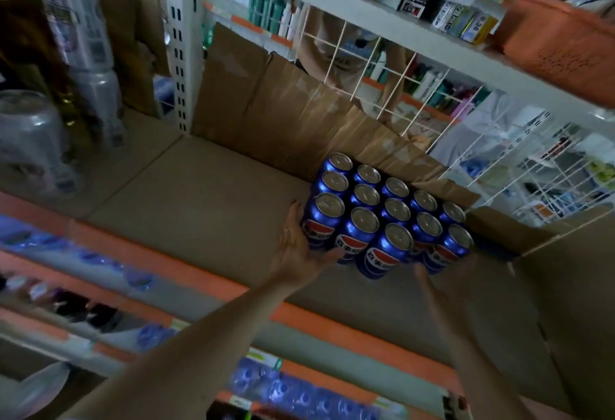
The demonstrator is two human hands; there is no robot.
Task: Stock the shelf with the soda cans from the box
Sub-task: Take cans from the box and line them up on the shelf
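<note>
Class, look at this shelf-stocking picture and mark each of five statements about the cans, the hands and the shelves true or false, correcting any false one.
1. The blue soda cans stand upright in a tight cluster. True.
2. The left hand lies against the left side of the cluster. True.
3. The cans are red. False: they are blue with a red and white logo.
4. An orange basket sits on the shelf above. True.
5. The cans fill the whole cardboard-lined shelf. False: they occupy only its right part; the left part is bare cardboard.
</note>
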